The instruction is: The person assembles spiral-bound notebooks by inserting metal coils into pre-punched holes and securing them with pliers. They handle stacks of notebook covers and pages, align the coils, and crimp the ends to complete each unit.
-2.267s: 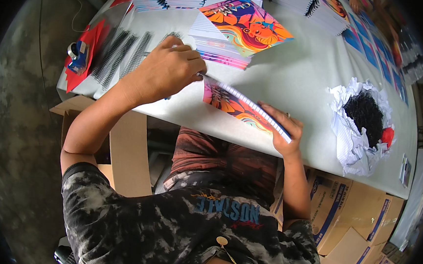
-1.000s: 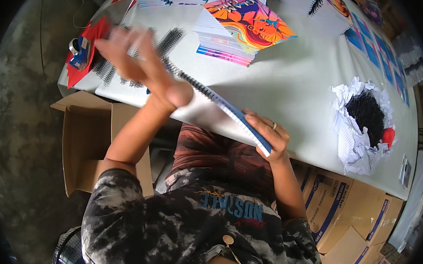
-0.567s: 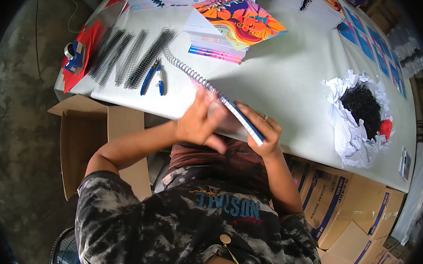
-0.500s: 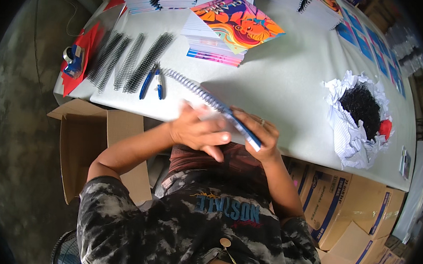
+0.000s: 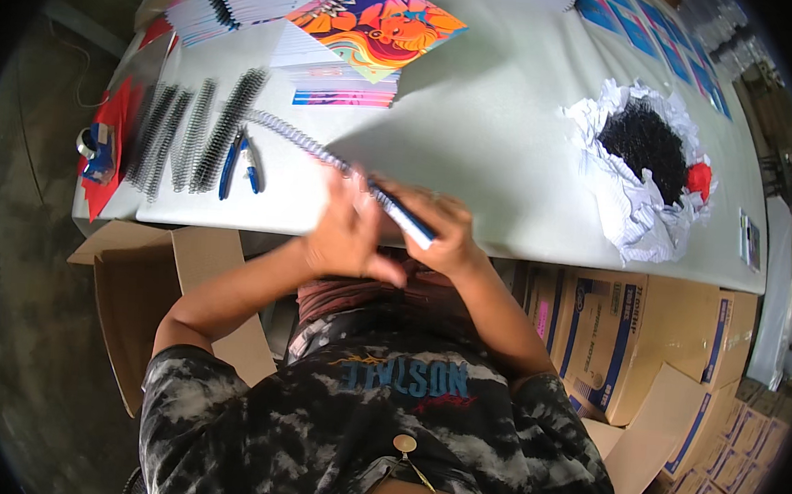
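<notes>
The right hand (image 5: 452, 236) grasps the notebook (image 5: 404, 216), while the left hand (image 5: 346, 232), fingers spread, is nearer to the spiral coil (image 5: 290, 132), whose length runs from the notebook toward forward-left of both.

"How does the notebook (image 5: 404, 218) sit?"
"Edge-on and slanting: its lower end is in the right hand's (image 5: 445, 232) grip, and the rest reaches up and left from there. A dark blue cover edge and white page edges show."
"And the coil (image 5: 295, 138)?"
"A long, slim, dark spiral, slightly bowed. It trails from the notebook's upper end, well out to the left of the grip. Blur hides how far it's threaded."
</notes>
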### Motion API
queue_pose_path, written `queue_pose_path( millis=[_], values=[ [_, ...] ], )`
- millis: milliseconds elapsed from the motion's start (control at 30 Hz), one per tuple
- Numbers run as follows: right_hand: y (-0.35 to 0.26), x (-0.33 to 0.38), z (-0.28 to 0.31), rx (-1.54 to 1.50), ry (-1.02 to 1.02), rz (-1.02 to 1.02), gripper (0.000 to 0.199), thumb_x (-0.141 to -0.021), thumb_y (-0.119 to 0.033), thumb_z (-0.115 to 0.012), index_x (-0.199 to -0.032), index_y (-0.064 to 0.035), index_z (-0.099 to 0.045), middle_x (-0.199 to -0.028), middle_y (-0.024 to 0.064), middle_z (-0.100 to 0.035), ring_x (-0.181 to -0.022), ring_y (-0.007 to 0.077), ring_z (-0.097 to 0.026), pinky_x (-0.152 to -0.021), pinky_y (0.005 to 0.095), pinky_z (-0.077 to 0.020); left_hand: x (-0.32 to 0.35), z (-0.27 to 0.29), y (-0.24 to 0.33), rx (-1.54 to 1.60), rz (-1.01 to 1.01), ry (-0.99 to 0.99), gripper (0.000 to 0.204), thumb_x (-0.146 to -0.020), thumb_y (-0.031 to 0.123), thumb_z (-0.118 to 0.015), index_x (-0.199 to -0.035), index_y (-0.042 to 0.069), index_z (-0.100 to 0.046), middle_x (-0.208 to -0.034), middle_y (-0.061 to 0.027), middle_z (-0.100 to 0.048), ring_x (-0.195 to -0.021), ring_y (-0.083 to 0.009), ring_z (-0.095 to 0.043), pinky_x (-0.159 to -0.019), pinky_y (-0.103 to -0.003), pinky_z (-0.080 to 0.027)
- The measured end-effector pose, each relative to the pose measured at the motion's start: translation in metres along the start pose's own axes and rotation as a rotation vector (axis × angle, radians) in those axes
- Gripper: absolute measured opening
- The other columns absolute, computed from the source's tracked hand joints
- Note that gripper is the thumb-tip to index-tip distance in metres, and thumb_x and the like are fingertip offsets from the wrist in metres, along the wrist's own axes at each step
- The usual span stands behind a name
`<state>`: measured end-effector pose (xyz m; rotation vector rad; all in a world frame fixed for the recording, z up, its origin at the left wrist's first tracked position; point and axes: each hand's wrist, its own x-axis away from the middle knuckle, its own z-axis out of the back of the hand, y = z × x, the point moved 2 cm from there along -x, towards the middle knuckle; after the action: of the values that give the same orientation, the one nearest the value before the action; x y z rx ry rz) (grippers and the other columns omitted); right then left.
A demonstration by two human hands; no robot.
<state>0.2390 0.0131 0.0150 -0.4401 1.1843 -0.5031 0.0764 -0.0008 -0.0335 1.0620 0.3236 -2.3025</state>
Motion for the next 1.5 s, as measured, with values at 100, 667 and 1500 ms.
queue_pose_path(
  millis=[100, 667, 1500],
  values=[
    [0.001, -0.004, 0.006, -0.001, 0.029, 0.059, 0.039, -0.072, -0.002, -0.065, -0.11, -0.0024, -0.06, -0.105, 0.0129, -0.064, -0.092, 0.0275, -0.064, -0.078, 0.0358, -0.0525, -0.029, 0.02, -0.015, -0.277, -0.635, 0.123, 0.077, -0.085, 0.063, -0.034, -0.135, 0.005, -0.026, -0.133, -0.0251, -0.029, -0.124, -0.0433, -0.028, -0.097, -0.063, -0.022],
    [-0.007, -0.006, 0.011, -0.106, 0.082, 0.007, 0.055, -0.077, -0.015, -0.063, -0.127, -0.0007, -0.045, -0.127, 0.021, -0.047, -0.113, 0.0358, -0.049, -0.089, 0.0416, -0.0438, -0.032, 0.002, 0.047, 0.257, 0.086, 0.01, 0.092, -0.083, 0.062, -0.042, -0.141, -0.002, -0.009, -0.142, -0.0345, -0.004, -0.131, -0.0528, -0.005, -0.101, -0.064, -0.009],
    [0.021, -0.072, 0.087, 0.801, -0.135, -0.191, 0.021, -0.074, -0.014, -0.067, -0.094, -0.0079, -0.067, -0.097, 0.0145, -0.062, -0.096, 0.03, -0.054, -0.081, 0.038, -0.042, -0.138, 0.001, -0.051, 0.672, 0.728, -0.123, 0.03, -0.075, 0.006, -0.068, -0.102, 0.007, -0.056, -0.098, -0.0075, -0.057, -0.086, -0.0169, -0.057, -0.073, -0.03, -0.046]
  ],
)
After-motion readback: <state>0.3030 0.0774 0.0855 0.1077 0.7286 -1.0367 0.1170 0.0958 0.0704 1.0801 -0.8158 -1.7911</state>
